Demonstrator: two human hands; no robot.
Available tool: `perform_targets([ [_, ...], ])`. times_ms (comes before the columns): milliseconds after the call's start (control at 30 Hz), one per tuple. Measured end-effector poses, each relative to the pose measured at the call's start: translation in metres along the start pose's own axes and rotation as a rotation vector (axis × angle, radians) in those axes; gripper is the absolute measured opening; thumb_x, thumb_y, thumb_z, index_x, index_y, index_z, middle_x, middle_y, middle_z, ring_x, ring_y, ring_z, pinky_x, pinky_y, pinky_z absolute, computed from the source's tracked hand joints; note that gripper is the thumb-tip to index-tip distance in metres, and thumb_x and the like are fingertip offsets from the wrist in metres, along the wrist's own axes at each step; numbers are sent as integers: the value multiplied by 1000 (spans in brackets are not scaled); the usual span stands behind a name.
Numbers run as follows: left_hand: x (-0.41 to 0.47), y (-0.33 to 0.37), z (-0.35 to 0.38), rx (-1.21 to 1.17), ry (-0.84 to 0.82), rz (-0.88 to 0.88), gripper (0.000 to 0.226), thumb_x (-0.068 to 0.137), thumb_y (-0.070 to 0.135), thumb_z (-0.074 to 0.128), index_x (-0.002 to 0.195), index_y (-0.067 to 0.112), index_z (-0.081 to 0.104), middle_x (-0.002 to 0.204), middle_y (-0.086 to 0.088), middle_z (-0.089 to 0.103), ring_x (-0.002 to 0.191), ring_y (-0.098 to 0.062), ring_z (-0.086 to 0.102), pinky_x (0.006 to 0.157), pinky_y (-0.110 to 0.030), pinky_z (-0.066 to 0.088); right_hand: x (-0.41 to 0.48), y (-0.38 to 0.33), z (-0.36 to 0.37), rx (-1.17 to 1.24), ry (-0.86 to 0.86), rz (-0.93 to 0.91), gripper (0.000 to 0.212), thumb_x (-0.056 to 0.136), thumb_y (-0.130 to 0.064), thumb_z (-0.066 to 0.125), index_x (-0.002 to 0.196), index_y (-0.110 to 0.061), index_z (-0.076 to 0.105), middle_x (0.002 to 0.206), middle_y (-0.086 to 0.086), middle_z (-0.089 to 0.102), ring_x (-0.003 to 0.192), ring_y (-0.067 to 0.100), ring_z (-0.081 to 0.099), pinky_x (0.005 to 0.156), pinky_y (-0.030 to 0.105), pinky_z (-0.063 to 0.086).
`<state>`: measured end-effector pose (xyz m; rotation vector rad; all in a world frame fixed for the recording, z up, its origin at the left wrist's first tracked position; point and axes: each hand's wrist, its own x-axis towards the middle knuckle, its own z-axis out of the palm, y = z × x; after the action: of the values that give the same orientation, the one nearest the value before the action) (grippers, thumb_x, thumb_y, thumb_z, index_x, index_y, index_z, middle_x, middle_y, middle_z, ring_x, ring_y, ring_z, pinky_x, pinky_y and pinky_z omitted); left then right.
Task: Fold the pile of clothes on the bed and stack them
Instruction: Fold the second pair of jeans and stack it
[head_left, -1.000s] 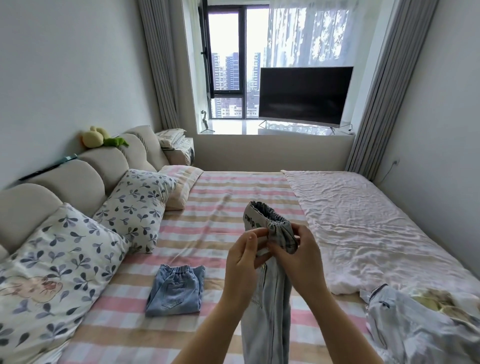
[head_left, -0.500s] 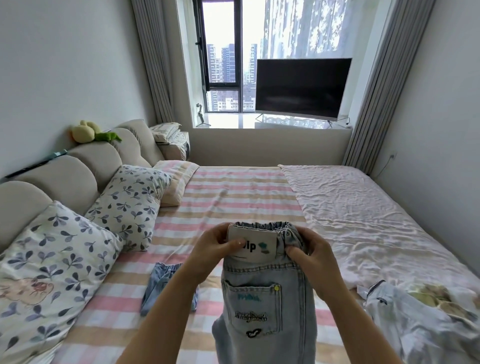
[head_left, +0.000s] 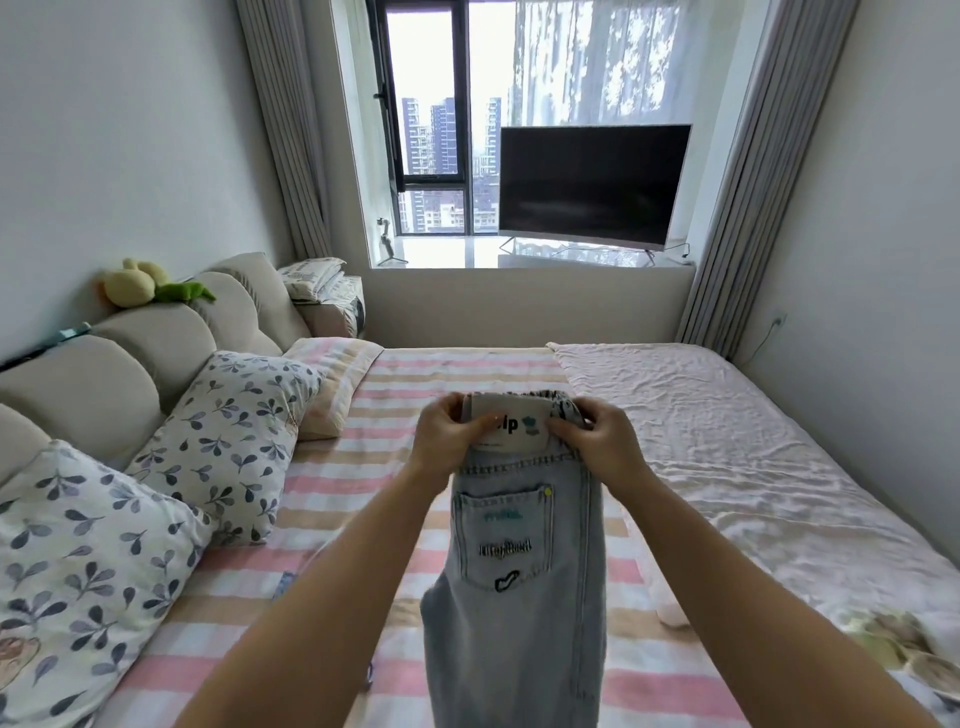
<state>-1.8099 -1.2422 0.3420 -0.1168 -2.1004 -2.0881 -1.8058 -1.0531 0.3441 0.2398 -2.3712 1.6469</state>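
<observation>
Saw a dark television standing on the sill before the window, a small tripod left of it. Found grey curtains hanging at both sides. Noted a yellow and green plush toy lying atop the padded headboard, two leaf-print pillows leaning against it, a striped pillow beyond them, and folded quilts stacked in the far corner. Spotted a wall socket at right.

Visible body: two forearms and two hands, entering from the lower edge of the frame.

- The left forearm, lower left, is bare from the frame edge to the wrist.
- The right forearm, lower right, is likewise bare.
- The left hand and the right hand, at centre frame, are bare.
- Clothing higher up the arms lies out of view.
</observation>
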Motion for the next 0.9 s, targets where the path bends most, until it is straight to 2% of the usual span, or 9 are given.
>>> perform_targets([
  [100,48,16,3,28,13,67,20,73,-1,74,74,9,56,74,-7,61,68,-21,58,67,-32,53,50,-6,1,-11,69,-49,16,79,-10,70,94,-5,68,86,13,69,75,20,61,68,30,48],
  [233,89,31,5,108,37,171,29,73,4,76,72,11,47,75,-10,52,70,-20,52,67,-36,50,91,-12,3,28,114,-106,20,81,-10,68,101,-10,67,86,0,68,76,13,60,69,24,49],
  [400,98,7,1,141,25,146,24,75,8,74,74,14,51,72,-1,57,65,-11,56,58,-21,51,99,10,13,36,70,-116,14,84,-8,62,93,-18,67,78,-8,65,69,1,57,62,12,45],
  [467,95,-16,-2,143,10,78,18,77,8,73,78,13,55,75,-2,61,69,-13,59,58,-21,53,93,28,22,6,26,-77,13,86,-9,61,81,-20,64,68,-13,61,61,-3,53,54,9,39],
  [533,92,-48,-4,170,-2,-30,18,79,11,72,87,6,56,82,-7,63,73,-19,61,63,-27,54,86,55,35,-11,-13,1,16,87,-11,60,74,-21,62,65,-12,60,59,2,53,53,14,39],
  [667,78,-130,-9,185,-5,-255,26,80,17,72,97,5,57,89,-10,65,79,-22,64,68,-31,56,62,130,69,-39,-109,214,19,90,-21,59,80,-6,65,70,4,62,68,20,56,61,32,41],
  [767,53,-194,-11,246,-18,-424,37,81,23,71,106,1,56,102,-14,63,94,-27,62,81,-41,54,30,185,93,-65,-186,379,26,90,-24,58,81,-1,66,72,14,63,72,24,56,63,32,40],
  [833,27,-233,-13,310,-44,-528,40,82,27,70,109,3,55,106,-13,61,97,-26,59,81,-38,51,3,217,103,-99,-242,487,29,90,-24,59,87,4,67,78,19,65,74,26,57,64,33,40],
  [900,-3,-265,-13,352,-80,-610,37,82,28,69,108,5,55,105,-11,61,96,-25,59,79,-35,49,-29,242,111,-115,-311,585,32,89,-25,59,87,6,66,75,12,62,72,22,54,64,31,37],
])
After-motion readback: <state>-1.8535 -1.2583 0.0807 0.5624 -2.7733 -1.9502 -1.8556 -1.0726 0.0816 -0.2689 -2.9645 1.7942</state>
